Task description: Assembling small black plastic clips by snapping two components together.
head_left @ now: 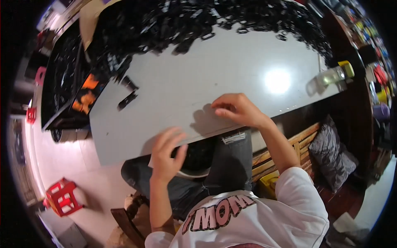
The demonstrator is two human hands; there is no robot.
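Observation:
My left hand [167,155] hovers at the near edge of the grey-white table [165,95]. Its fingers are stretched and spread, a little blurred, with nothing in them. Farther right, my right hand [240,109] is over the table near its front edge. The fingers curve loosely, the thumb stands slightly apart, and no object shows between them. In my lap, partly under the table edge, sits a round container [192,175] with black contents. Two small black pieces [127,100] lie apart on the left of the tabletop.
A large heap of small black parts [165,29] covers the table's far side. An orange-and-black box [87,95] stands at the left edge. A clear bottle-like container [331,76] lies at the right. A red stool [63,197] is on the floor, and a grey cushion [333,153] rests on the wooden bench.

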